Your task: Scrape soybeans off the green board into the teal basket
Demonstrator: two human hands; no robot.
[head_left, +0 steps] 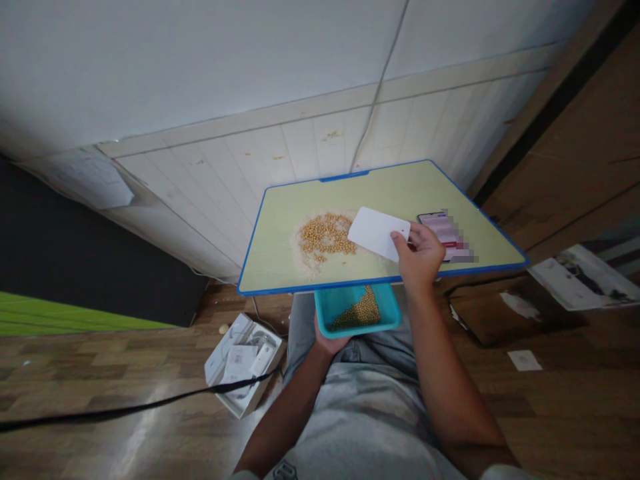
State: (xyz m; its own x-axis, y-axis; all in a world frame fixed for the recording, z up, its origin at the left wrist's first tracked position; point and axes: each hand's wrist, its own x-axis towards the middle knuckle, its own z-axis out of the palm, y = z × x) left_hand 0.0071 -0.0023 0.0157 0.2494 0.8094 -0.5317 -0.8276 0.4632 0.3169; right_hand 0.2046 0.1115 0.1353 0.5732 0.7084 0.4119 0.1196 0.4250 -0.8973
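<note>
My right hand (421, 255) pinches a white card (379, 233) by its right end, holding it flat over a light green tabletop with a blue rim (280, 288). Just left of the card lies a pile of yellow beans (327, 235) mixed with white grains. My left hand (331, 341) grips from below a teal plastic tray (357, 307) held under the table's near edge. The tray holds several yellow beans.
A phone (445, 233) with a lit screen lies on the table right of my hand. An open white box (243, 363) and a black cable (135, 407) lie on the wooden floor at left. Cardboard (505, 313) and papers lie at right; a white wall stands behind.
</note>
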